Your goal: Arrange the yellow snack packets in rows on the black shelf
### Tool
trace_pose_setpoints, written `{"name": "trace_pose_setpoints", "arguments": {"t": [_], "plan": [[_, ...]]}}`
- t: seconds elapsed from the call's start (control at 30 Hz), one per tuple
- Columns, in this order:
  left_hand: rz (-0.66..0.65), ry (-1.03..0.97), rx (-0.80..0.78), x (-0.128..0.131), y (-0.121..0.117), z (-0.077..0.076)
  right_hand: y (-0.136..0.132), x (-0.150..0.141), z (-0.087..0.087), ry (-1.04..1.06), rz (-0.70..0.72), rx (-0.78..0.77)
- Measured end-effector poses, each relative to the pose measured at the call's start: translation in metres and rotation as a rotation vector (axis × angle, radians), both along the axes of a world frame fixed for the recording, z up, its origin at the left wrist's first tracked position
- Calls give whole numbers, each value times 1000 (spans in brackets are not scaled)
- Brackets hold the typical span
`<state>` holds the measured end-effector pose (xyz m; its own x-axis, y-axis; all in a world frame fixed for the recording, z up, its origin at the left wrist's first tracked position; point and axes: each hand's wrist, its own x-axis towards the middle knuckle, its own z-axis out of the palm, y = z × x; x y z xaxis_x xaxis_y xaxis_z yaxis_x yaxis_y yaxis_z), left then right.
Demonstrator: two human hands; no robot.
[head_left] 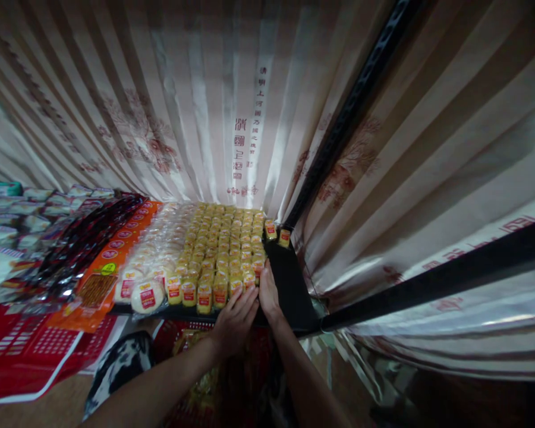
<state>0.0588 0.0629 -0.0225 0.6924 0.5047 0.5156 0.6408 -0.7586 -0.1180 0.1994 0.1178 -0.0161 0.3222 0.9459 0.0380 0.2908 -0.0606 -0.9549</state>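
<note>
Rows of small yellow wrapped snack cakes (225, 238) with red labels stand packed together on a black shelf (289, 285). My left hand (236, 318) lies with its fingers stretched against the front of the rows, near their right corner. Along the right side of the block, my right hand (268, 290) is held flat and edge-on, its palm toward the cakes. Both hands touch the outer cakes without wrapping round any. Two single cakes (271, 229) stand apart at the back right. Left of the yellow rows are rows of round white wrapped cakes (148, 296).
An orange snack pack (111, 261), dark shiny packets (89, 238) and white packets (9, 232) fill the left. Black metal posts (339, 134) and a rail (428, 279) frame the shelf before a printed curtain (196, 119). A red basket (27, 339) sits lower left.
</note>
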Motion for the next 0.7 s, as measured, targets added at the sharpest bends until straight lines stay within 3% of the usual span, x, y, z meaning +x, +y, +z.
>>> {"name": "trace_pose_setpoints", "arguments": {"t": [0.13, 0.33, 0.57, 0.7], "plan": [[38, -32, 101, 18, 11, 3, 3, 8, -7, 146, 39, 14], [121, 25, 34, 39, 24, 5, 5, 13, -14, 208, 63, 6], [143, 11, 1, 39, 22, 10, 13, 10, -3, 275, -27, 44], [116, -31, 33, 39, 22, 5, 26, 0, 4, 340, 13, 105]]}}
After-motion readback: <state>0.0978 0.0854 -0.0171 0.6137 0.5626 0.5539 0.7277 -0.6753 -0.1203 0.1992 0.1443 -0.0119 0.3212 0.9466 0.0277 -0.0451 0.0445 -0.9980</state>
